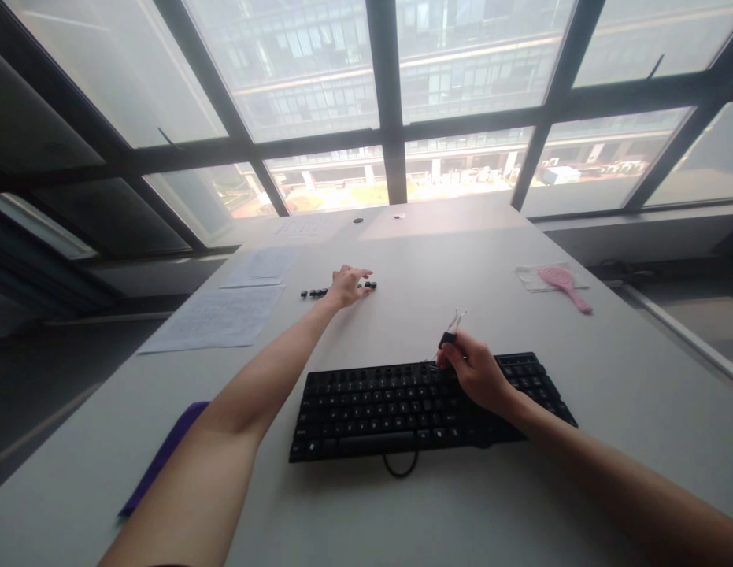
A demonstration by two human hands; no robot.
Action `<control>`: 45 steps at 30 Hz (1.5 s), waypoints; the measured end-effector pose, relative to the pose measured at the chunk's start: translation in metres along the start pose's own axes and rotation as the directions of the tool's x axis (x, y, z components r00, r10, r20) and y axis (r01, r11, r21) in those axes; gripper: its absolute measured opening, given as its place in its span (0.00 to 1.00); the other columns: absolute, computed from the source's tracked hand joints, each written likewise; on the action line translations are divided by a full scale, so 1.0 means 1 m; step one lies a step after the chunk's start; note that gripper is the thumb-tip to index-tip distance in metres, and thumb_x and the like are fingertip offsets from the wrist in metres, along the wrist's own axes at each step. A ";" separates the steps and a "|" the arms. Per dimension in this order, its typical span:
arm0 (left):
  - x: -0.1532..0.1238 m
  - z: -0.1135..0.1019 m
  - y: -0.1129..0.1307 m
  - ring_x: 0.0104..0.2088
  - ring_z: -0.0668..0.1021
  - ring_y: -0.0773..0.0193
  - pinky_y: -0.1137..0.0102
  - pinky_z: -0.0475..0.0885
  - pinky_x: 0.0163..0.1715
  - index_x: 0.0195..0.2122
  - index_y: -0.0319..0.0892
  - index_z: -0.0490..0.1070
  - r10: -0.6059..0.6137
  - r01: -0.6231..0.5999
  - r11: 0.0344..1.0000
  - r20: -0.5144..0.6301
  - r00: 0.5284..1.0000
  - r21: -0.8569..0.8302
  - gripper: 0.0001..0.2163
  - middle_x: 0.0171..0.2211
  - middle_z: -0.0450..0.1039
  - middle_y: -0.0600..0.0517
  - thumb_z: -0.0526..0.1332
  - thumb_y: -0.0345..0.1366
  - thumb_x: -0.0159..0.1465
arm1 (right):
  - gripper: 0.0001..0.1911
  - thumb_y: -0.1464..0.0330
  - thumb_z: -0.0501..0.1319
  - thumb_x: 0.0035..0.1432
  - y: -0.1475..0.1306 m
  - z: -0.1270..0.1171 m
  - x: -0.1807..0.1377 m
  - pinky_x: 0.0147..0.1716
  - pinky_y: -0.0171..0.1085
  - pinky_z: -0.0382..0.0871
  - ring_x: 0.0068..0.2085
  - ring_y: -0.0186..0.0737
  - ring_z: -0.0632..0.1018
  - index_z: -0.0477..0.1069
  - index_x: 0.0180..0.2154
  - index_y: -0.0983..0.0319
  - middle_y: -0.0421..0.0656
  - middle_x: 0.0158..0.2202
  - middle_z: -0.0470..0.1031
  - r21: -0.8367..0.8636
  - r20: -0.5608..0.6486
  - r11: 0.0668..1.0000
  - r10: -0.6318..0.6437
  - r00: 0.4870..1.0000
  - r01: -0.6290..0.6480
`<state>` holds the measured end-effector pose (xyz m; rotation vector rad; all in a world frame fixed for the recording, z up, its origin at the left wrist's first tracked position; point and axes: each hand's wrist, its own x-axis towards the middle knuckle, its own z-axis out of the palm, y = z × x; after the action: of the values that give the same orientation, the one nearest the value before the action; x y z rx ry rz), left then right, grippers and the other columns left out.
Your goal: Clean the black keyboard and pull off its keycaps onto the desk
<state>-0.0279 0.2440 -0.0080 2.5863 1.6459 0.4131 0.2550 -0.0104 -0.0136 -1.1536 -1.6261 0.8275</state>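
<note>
A black keyboard lies across the near part of the table, its cable looping out at the front edge. Over its upper right part, my right hand is closed round a keycap puller with a black handle and thin wire prongs pointing up and away. Farther off, my left hand reaches to a short row of loose black keycaps. Its thumb and fingers are apart, around the right-end keycaps; whether they touch is unclear. Part of the row is hidden behind this hand.
Printed paper sheets lie on the left side of the white table. A purple flat item is partly under my left forearm. To the right, a pink hairbrush rests on clear plastic. Large windows stand beyond the far edge.
</note>
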 end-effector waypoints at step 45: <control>-0.185 -0.033 0.203 0.44 0.75 0.56 0.63 0.71 0.46 0.53 0.45 0.70 0.211 -0.201 0.963 0.039 0.977 -0.177 0.13 0.44 0.75 0.47 0.55 0.34 0.69 | 0.14 0.66 0.53 0.68 -0.008 -0.014 0.007 0.33 0.37 0.62 0.31 0.37 0.68 0.62 0.27 0.59 0.39 0.28 0.66 -0.156 0.051 0.973 -0.165 0.985 0.171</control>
<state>0.0692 -0.0135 0.0246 2.6200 1.2660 0.4629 0.2652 -0.0064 -0.0003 -1.0974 -1.8204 0.6222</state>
